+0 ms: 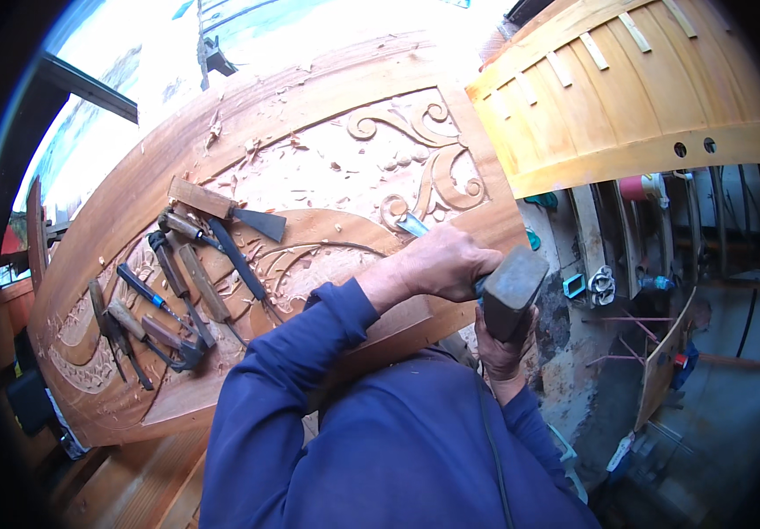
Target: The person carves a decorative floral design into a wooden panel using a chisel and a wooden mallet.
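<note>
My left hand is closed round a chisel, whose pale metal blade points at the carved scroll near the panel's right end. Its handle is mostly hidden by my fingers. Just right of it, my right hand grips a mallet with a worn, dark block head. The mallet head is close to the handle end of the chisel; whether they touch I cannot tell. Beneath lies a wooden panel with carved scrollwork in its upper right corner and curved raised bands.
Several carving tools lie left on the panel, among them a wide-bladed chisel and a blue-handled tool. Wood shavings are scattered about. A yellowish slatted wooden door stands at upper right. Clutter and a leaning board occupy the right.
</note>
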`<state>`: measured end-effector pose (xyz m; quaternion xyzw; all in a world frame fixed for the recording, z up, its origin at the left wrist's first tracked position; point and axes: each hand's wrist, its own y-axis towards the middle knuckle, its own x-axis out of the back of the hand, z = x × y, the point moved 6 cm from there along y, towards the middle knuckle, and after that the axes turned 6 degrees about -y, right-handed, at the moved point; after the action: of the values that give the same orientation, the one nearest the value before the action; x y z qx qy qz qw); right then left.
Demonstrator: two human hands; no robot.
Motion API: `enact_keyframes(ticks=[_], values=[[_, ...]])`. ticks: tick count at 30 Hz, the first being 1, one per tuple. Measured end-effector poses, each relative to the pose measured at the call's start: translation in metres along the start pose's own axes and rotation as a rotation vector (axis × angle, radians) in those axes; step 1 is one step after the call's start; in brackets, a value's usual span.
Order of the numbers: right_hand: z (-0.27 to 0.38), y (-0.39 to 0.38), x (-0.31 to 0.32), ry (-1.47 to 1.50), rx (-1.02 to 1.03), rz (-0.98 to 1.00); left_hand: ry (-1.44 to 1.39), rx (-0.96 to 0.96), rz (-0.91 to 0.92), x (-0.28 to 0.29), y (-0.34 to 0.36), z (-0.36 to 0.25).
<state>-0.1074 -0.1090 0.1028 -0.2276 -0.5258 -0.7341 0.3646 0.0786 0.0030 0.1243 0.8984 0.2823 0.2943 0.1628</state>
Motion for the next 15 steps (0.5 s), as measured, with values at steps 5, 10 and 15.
enact_keyframes(ticks=[5, 10, 15], values=[[-0.003, -0.017, 0.008, -0.073, -0.202, 0.222, -0.032, -0.001, 0.069, 0.0, -0.007, 0.002], [0.018, 0.009, 0.012, 0.018, 0.106, 0.119, -0.106, -0.047, 0.186, 0.006, -0.017, 0.003], [0.019, 0.003, 0.006, -0.018, 0.256, 0.219, -0.15, -0.106, 0.301, 0.008, -0.026, -0.006]])
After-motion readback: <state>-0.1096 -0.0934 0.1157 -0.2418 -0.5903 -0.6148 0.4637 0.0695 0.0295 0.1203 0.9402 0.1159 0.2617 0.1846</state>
